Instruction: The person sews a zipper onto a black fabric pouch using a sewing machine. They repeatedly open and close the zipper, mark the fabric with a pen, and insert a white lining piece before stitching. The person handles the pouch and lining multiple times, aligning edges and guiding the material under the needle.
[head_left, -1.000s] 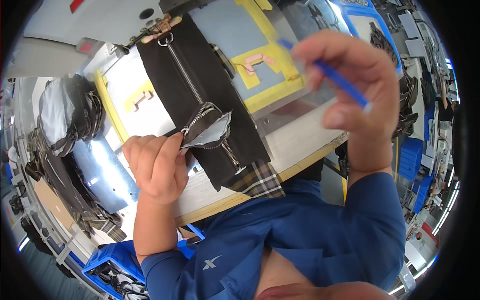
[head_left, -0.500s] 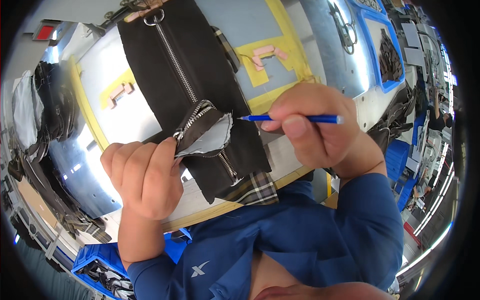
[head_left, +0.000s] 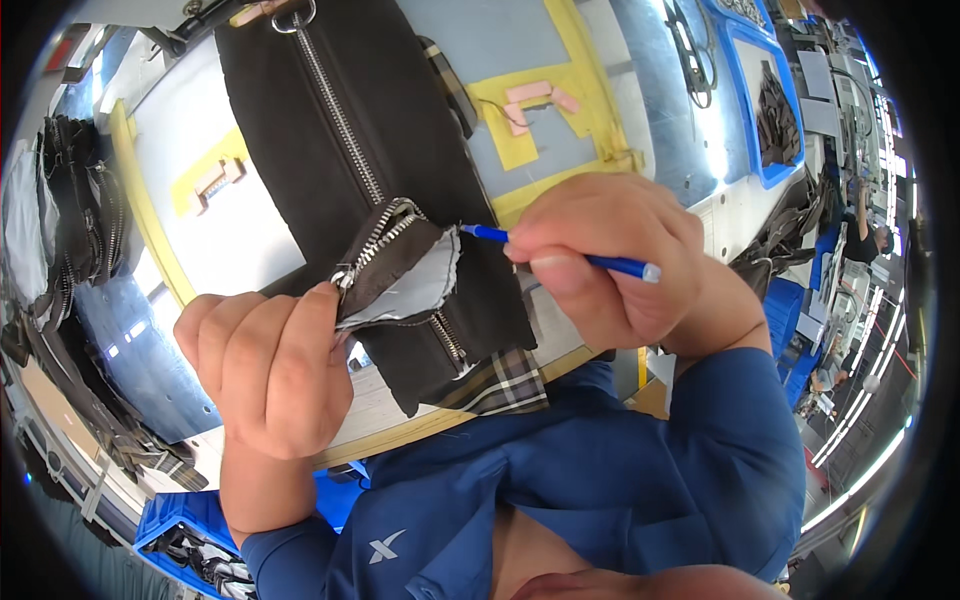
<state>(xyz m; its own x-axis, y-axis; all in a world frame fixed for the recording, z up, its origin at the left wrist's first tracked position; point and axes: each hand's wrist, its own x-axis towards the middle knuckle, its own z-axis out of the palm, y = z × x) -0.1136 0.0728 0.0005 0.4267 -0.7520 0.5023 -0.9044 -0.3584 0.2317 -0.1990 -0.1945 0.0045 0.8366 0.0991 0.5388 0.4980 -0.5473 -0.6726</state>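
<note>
A long dark brown fabric piece with a silver zipper down its middle lies on the bench in front of me. My left hand pinches the edge of a small folded flap, which has metal zipper teeth and a pale grey lining. A blue pen sits between the thumb and fingers of my right hand. Its tip points left and appears to meet the flap's upper right corner. Plaid cloth shows under the fabric's near end. My left fingertips partly cover the flap's left edge.
Yellow tape and pink blocks mark the bench on the right; a similar taped block lies on the left. Zippered dark pieces are heaped at far left. A blue bin holds dark parts; another blue bin stands below left.
My right hand and the pen have moved slightly left, bringing the tip to the flap's corner. My left hand has shifted a little left and down in view, still pinching the flap.
</note>
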